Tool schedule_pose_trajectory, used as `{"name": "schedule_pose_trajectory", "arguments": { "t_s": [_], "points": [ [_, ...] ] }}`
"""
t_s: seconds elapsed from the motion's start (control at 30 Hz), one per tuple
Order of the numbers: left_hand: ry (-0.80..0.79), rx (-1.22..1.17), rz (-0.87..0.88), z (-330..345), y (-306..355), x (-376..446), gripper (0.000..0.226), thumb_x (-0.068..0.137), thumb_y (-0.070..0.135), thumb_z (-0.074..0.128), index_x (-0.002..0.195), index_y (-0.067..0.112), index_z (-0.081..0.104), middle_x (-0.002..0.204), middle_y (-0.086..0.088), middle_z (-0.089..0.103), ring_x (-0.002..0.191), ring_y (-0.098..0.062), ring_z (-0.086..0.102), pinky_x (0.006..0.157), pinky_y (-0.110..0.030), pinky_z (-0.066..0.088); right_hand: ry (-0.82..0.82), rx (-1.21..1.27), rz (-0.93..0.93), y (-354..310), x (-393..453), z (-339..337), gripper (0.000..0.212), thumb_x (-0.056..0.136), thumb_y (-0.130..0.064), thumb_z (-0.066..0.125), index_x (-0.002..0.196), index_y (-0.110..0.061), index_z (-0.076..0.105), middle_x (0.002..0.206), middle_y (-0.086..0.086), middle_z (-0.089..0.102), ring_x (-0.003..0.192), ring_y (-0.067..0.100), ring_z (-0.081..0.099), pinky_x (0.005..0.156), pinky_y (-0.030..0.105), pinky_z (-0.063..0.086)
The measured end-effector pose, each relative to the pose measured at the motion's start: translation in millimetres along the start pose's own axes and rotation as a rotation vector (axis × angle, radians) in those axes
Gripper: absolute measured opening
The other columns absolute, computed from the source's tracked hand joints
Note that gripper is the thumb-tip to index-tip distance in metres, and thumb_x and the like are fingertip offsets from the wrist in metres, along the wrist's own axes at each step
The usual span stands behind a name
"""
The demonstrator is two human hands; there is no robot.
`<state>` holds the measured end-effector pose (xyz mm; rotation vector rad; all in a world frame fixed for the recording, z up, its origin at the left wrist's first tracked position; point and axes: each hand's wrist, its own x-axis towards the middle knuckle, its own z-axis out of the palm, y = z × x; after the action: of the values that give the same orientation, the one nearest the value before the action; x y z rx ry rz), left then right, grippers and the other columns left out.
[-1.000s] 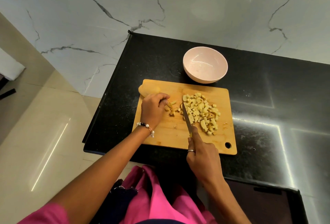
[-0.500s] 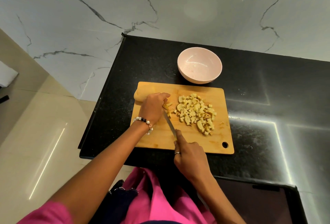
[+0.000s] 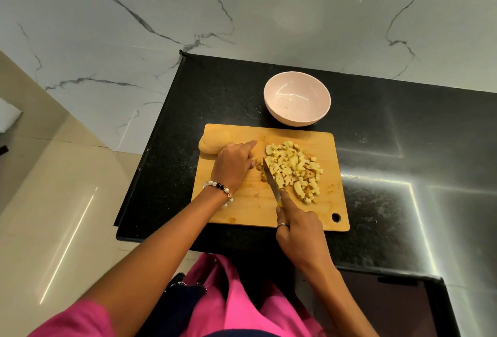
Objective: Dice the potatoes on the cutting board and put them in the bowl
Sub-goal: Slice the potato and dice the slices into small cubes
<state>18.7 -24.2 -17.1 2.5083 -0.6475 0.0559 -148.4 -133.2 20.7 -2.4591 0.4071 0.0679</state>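
Note:
A wooden cutting board (image 3: 242, 210) lies on the black counter. A heap of diced potato (image 3: 294, 168) covers its right half. A whole peeled potato (image 3: 212, 141) sits at the board's far left corner. My left hand (image 3: 234, 164) rests on the board with fingers curled over a few small potato bits (image 3: 258, 167). My right hand (image 3: 298, 229) grips a knife (image 3: 271, 180), index finger along the spine, blade against the left edge of the heap. An empty pink bowl (image 3: 297, 101) stands just beyond the board.
The black counter (image 3: 403, 175) stretches to the right, and its left edge drops to a beige floor (image 3: 53, 202). A white marble wall (image 3: 242, 14) rises behind. A dark screen or hob (image 3: 390, 309) lies at the near right.
The knife swung left to the bits near my left hand, then back right against the heap. My left hand stayed over the bits.

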Motion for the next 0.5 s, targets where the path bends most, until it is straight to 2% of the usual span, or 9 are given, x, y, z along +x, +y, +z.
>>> {"name": "schedule_pose_trajectory", "arguments": {
  "t_s": [0.2,0.27,0.37,0.5],
  "points": [
    [-0.045,0.125,0.015,-5,-3,-3,0.027,0.088,0.018,0.061,0.115,0.015,0.065,0.103,-0.004,0.066,0.099,-0.019,0.057,0.081,-0.027,0.044,0.075,0.070,-0.062,-6,4,-5,0.046,0.097,-0.023,0.044,0.143,-0.021,0.039,0.077,0.014,0.068,0.068,0.033,0.061,0.060,0.042,0.048],
    [-0.065,0.166,0.000,-7,-5,-3,0.023,0.091,0.020,0.057,0.112,0.017,0.067,0.104,-0.002,0.064,0.101,-0.017,0.055,0.082,-0.025,0.042,0.054,0.046,-0.065,-8,6,-3,0.047,0.098,-0.024,0.042,0.144,-0.021,0.036,0.082,0.014,0.069,0.072,0.034,0.061,0.062,0.042,0.048],
    [-0.080,0.181,-0.025,-10,-7,-3,0.022,0.093,0.022,0.055,0.111,0.019,0.067,0.104,-0.002,0.063,0.099,-0.017,0.055,0.080,-0.024,0.045,0.013,0.009,-0.058,-12,7,2,0.049,0.098,-0.027,0.039,0.146,-0.022,0.031,0.074,0.014,0.066,0.067,0.035,0.059,0.059,0.042,0.046],
    [-0.085,0.152,-0.059,-11,-5,-2,0.022,0.090,0.023,0.059,0.110,0.017,0.068,0.103,-0.003,0.064,0.095,-0.017,0.058,0.077,-0.025,0.047,0.005,-0.073,-0.047,-17,15,3,0.051,0.099,-0.026,0.036,0.148,-0.023,0.025,0.075,0.014,0.064,0.070,0.035,0.058,0.060,0.041,0.046]
  ]
}}
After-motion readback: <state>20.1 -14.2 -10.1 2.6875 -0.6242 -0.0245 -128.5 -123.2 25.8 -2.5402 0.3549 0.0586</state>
